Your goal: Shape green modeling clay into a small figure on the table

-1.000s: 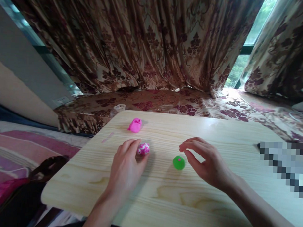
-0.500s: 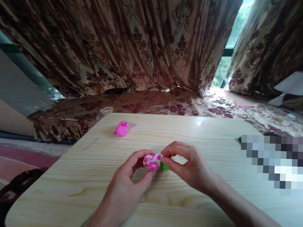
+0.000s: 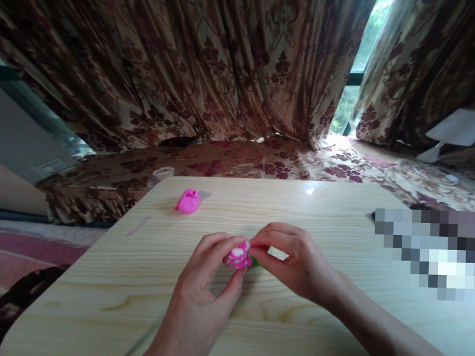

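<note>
A small lump of soft modelling clay point(image 3: 239, 256), white with pink patches, is held just above the table. My left hand point(image 3: 206, 281) grips it between thumb and fingers from the left. The fingers of my right hand point(image 3: 293, 258) pinch together at the lump's right edge, touching it. Any tiny bit between those fingertips is hidden. Partly behind the right fingers is a green piece point(image 3: 255, 260); whether it touches the lump I cannot tell. Farther off at the left lies a bright pink clay lump point(image 3: 188, 201) with a dent in its top.
The pale wooden table point(image 3: 101, 277) has a pink smear point(image 3: 139, 226) near its left edge. A clear plastic cup point(image 3: 162, 173) stands beyond the far left corner. At the right is a pixelated object point(image 3: 425, 252). A white lamp point(image 3: 457, 128) and patterned curtains point(image 3: 225, 68) are behind.
The patterned lump has turned in my hands, showing more white on top. My left fingers have shifted over its top, and the right fingertips have moved slightly left against it.
</note>
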Demonstrator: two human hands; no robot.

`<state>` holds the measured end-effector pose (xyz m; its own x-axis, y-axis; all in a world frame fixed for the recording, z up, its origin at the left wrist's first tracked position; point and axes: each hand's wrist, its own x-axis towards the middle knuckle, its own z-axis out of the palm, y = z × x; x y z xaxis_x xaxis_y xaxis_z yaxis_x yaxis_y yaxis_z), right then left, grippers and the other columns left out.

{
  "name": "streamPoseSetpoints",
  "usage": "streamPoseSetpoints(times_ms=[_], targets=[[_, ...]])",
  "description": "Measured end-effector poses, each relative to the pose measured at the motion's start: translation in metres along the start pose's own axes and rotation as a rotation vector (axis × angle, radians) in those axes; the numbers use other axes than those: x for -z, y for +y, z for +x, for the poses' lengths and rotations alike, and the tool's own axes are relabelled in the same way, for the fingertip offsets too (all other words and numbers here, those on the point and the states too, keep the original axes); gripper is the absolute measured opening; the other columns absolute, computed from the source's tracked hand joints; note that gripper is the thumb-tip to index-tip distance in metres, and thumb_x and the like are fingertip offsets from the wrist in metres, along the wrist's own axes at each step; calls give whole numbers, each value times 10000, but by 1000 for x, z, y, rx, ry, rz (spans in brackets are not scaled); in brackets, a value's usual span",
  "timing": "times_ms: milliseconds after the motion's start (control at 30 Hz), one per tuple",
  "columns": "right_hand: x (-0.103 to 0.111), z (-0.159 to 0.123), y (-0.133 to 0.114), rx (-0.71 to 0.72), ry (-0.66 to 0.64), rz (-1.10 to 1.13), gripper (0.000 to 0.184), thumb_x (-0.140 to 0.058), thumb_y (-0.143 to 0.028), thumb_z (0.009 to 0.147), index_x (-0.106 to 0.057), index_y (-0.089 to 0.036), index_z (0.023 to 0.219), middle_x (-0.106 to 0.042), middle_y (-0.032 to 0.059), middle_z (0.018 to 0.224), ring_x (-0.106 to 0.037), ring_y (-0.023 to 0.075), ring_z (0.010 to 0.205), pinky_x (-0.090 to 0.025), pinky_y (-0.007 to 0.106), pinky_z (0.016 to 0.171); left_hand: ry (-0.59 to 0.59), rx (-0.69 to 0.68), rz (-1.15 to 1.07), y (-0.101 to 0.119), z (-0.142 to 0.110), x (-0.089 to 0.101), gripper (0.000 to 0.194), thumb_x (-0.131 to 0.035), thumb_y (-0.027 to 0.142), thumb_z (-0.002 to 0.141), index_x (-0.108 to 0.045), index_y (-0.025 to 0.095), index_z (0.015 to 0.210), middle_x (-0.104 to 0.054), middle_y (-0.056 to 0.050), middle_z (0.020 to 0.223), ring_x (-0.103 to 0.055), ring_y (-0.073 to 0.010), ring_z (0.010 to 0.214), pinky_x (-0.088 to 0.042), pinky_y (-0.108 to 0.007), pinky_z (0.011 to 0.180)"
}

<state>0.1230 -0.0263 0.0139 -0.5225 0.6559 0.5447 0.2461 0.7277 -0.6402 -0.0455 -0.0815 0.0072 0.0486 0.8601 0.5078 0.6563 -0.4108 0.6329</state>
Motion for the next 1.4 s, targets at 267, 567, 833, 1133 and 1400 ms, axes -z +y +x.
streamPoseSetpoints(times_ms=[267,567,833,1133,1400], targets=[[1,1,5,-26,40,-49,102,-527,-97,769,-611,-152,751,-586,13,699,-534,100,636,-430,222,611,-2,70,-53,-5,-3,-2,319,-575,146,744,-565,261,1041,-551,-23,1067,-543,-169,1000,-447,-286,876],[5,3,2,-65,-17,134,131,-537,-159,822,-655,-166,879,-646,37,817,-597,121,753,-472,236,685,-64,214,-282,-7,-6,-3,323,-584,173,751,-571,255,1063,-567,-29,1118,-552,-179,1036,-460,-299,907],[5,1,2,-61,-48,129,109,-544,-151,814,-645,-167,852,-633,28,789,-581,112,729,-464,230,670,-226,410,-506,-6,2,2,366,-588,234,764,-567,247,1130,-621,-39,1085,-603,-189,965,-475,-345,906],[8,4,9,-123,95,41,88,-512,-135,791,-575,-154,733,-555,2,683,-499,93,630,-411,221,590,-252,437,-500,-4,6,3,344,-579,283,772,-575,218,1110,-637,-56,1056,-610,-203,949,-492,-352,868],[18,8,11,-435,67,485,263,-482,-367,854,-619,-150,797,-580,15,697,-523,103,660,-445,235,617,-46,204,324,-75,15,11,431,-530,356,781,-511,222,1190,-609,-63,1001,-579,-219,899,-452,-378,842]])
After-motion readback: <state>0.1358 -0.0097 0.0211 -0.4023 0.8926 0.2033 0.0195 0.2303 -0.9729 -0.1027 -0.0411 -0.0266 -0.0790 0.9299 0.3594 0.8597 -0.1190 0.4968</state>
